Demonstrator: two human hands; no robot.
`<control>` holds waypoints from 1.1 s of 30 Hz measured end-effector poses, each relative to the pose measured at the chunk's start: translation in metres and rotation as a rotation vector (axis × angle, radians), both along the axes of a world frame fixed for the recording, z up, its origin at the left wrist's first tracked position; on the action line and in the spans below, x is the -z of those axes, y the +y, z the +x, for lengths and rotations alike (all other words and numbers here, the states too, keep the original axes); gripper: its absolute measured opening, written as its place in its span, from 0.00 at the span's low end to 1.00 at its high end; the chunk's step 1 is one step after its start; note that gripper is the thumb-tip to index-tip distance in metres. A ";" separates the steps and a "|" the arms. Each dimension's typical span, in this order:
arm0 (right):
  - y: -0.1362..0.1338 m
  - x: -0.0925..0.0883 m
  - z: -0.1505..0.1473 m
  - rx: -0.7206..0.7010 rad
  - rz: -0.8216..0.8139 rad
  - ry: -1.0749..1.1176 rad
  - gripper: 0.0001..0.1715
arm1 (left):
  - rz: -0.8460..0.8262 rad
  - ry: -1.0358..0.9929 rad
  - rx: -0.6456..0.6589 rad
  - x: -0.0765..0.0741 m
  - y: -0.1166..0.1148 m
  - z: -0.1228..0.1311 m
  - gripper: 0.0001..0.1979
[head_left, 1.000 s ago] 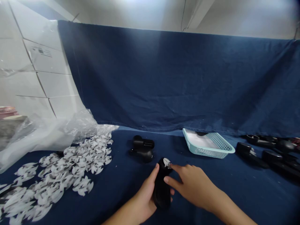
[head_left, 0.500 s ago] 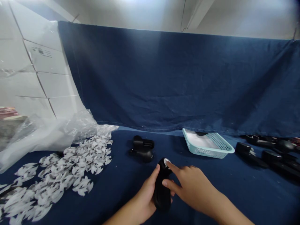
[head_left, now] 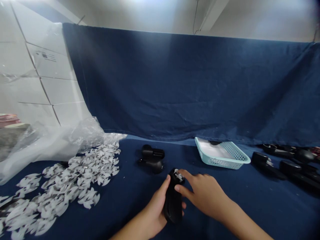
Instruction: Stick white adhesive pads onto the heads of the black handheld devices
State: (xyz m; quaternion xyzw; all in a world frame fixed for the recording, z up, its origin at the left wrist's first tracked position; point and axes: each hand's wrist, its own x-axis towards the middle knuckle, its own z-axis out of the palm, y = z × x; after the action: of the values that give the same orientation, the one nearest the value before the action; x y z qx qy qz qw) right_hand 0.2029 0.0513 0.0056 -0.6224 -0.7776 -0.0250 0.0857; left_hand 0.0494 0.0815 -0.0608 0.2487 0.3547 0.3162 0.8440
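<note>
My left hand [head_left: 156, 206] is wrapped round a black handheld device body [head_left: 173, 205], its rounded top end tilted away from me. In that top end sits a grey-white bladed piece [head_left: 178, 176]. My right hand [head_left: 206, 195] rests its index fingertip on this piece, while its thumb presses the black body just below; the other fingers are curled. Beyond my hands lie two black parts [head_left: 153, 153] [head_left: 152, 164] side by side on the blue cloth. A large heap of similar grey-white bladed pieces [head_left: 82, 176] spreads over the cloth to the left.
A light-blue perforated basket [head_left: 225, 163] with a white lining and something dark inside stands at the back right. Several black devices [head_left: 268, 166] lie at the right. Clear plastic wrap [head_left: 72, 136] and stacked white boxes [head_left: 57, 86] are at the left. A blue curtain [head_left: 187, 86] hangs behind.
My right index finger has shifted slightly, and the bladed piece in the top end now shows jagged fins instead of a smooth white face. My left hand stays in place.
</note>
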 end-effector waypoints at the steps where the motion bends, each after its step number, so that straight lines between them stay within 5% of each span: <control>1: 0.000 0.000 0.000 0.003 0.000 0.000 0.27 | -0.002 -0.003 -0.001 0.000 0.000 0.000 0.29; 15: 0.004 0.004 0.008 0.020 0.005 0.033 0.25 | 0.057 -0.058 0.057 0.006 0.004 -0.001 0.27; 33: 0.009 0.001 0.013 -0.072 -0.038 0.342 0.16 | 0.019 -0.047 0.021 0.006 0.003 0.000 0.31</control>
State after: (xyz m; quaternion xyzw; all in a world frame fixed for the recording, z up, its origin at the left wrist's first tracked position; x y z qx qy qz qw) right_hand 0.2158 0.0599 0.0042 -0.5908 -0.7738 0.0990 0.2059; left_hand 0.0490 0.0841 -0.0663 0.2528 0.3294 0.3164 0.8529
